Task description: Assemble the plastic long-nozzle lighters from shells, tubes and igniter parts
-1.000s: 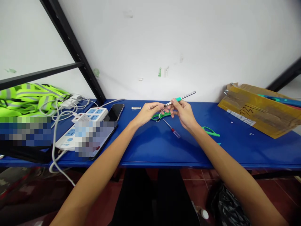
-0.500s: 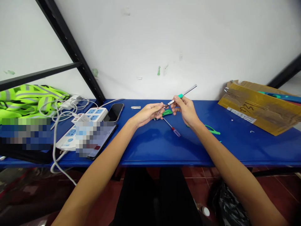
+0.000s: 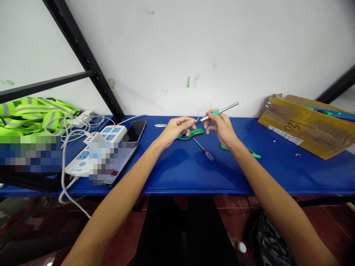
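Observation:
Above the table's middle, my right hand (image 3: 220,127) pinches a slender rod-shaped part (image 3: 229,107) with a long silver tube and a green collar. Its tube points up to the right, and its dark lower end reaches the fingertips of my left hand (image 3: 177,129), which are closed on it. A thin pale wire or strip shows by those fingertips. Beneath the hands lies a green hollow handle shell (image 3: 195,133), partly covered by my left fingers. A screwdriver (image 3: 208,154) with a purple-red clear handle rests nearer me. Another green piece (image 3: 253,154) lies partly behind my right forearm.
A small metal piece (image 3: 160,125) lies left of my hands. Two phones (image 3: 134,132) and a white power strip (image 3: 113,131) with cables are at left, beside neon reflective straps (image 3: 41,111). A taped cardboard box (image 3: 305,129) stands at right.
The rod has shifted slightly right and tilted flatter, still between both hands. My left fingers have curled, and more of the green shell beneath shows.

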`<state>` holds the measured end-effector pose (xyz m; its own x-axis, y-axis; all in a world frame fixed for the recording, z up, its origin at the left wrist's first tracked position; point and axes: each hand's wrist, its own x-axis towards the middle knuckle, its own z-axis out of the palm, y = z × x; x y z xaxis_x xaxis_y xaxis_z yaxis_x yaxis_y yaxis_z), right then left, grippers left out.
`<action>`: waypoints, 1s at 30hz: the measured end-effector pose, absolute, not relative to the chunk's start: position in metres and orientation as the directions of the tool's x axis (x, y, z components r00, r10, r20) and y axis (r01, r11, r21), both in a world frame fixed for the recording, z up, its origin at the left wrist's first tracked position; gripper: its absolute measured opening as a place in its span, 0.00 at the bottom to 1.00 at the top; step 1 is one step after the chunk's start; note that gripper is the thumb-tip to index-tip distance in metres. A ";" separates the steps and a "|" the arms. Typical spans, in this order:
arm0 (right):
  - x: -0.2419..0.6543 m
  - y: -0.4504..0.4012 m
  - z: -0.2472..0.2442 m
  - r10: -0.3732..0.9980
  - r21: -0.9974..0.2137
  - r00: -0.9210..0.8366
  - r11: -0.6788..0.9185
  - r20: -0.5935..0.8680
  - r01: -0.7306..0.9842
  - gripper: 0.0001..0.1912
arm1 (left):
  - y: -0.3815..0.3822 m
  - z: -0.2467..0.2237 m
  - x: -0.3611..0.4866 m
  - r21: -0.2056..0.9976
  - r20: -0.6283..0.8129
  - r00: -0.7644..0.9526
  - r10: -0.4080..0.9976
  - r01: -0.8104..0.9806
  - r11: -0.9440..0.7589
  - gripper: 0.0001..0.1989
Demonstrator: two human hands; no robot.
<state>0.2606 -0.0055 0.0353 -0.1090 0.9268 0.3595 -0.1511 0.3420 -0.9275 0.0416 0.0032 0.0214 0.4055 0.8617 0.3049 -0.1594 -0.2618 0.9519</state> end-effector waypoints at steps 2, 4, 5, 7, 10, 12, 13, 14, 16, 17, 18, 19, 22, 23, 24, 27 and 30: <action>0.262 -0.005 0.035 0.928 -0.928 -0.107 0.339 0.356 -0.154 0.19 | 0.003 0.021 0.042 0.954 0.298 0.411 0.861 -0.132 -0.268 0.20; 0.263 -0.005 0.035 0.929 -0.929 -0.107 0.335 0.354 -0.158 0.21 | 0.003 0.022 0.042 0.952 0.305 0.408 0.861 -0.111 -0.284 0.20; 0.263 -0.005 0.035 0.929 -0.929 -0.108 0.335 0.353 -0.159 0.23 | 0.003 0.022 0.042 0.950 0.311 0.402 0.861 -0.105 -0.294 0.20; 0.264 -0.005 0.035 0.930 -0.930 -0.111 0.332 0.351 -0.161 0.27 | 0.003 0.023 0.042 0.948 0.316 0.396 0.862 -0.097 -0.303 0.20; 0.265 -0.004 0.035 0.936 -0.934 -0.113 0.311 0.334 -0.178 0.30 | 0.002 0.023 0.041 0.954 0.293 0.417 0.860 -0.074 -0.289 0.19; 0.265 -0.004 0.036 0.942 -0.937 -0.117 0.289 0.315 -0.199 0.31 | 0.001 0.023 0.041 0.963 0.265 0.445 0.855 -0.070 -0.262 0.18; 0.265 -0.004 0.036 0.944 -0.937 -0.120 0.278 0.307 -0.210 0.32 | 0.001 0.023 0.041 0.967 0.250 0.461 0.851 -0.070 -0.246 0.18; 0.264 -0.005 0.036 0.946 -0.938 -0.123 0.268 0.299 -0.219 0.33 | 0.001 0.022 0.041 0.970 0.236 0.478 0.846 -0.069 -0.232 0.18; 0.263 -0.006 0.037 0.950 -0.939 -0.127 0.251 0.286 -0.235 0.36 | 0.002 0.021 0.041 0.973 0.223 0.512 0.830 -0.064 -0.223 0.18; 0.262 -0.007 0.038 0.951 -0.939 -0.128 0.244 0.280 -0.242 0.37 | 0.001 0.021 0.041 0.972 0.225 0.527 0.819 -0.060 -0.228 0.18; 0.261 -0.008 0.038 0.952 -0.938 -0.130 0.237 0.276 -0.251 0.37 | 0.001 0.020 0.041 0.970 0.229 0.542 0.809 -0.058 -0.236 0.18; 0.261 -0.008 0.039 0.953 -0.937 -0.133 0.230 0.271 -0.261 0.37 | 0.001 0.020 0.041 0.968 0.234 0.555 0.798 -0.056 -0.245 0.18; 0.260 -0.009 0.040 0.956 -0.935 -0.136 0.213 0.259 -0.285 0.35 | -0.001 0.021 0.041 0.965 0.243 0.591 0.769 -0.065 -0.255 0.17; 0.260 -0.009 0.040 0.957 -0.934 -0.136 0.208 0.256 -0.290 0.35 | -0.001 0.021 0.041 0.965 0.243 0.602 0.761 -0.072 -0.251 0.17; 0.260 -0.009 0.040 0.958 -0.933 -0.134 0.205 0.253 -0.295 0.34 | -0.001 0.021 0.042 0.966 0.244 0.612 0.752 -0.083 -0.246 0.16; 0.262 -0.007 0.039 0.962 -0.931 -0.126 0.194 0.242 -0.310 0.31 | -0.002 0.021 0.043 0.966 0.251 0.631 0.734 -0.120 -0.227 0.16; 0.263 -0.005 0.037 0.964 -0.936 -0.124 0.189 0.234 -0.297 0.27 | -0.001 0.020 0.042 0.966 0.256 0.631 0.732 -0.138 -0.219 0.17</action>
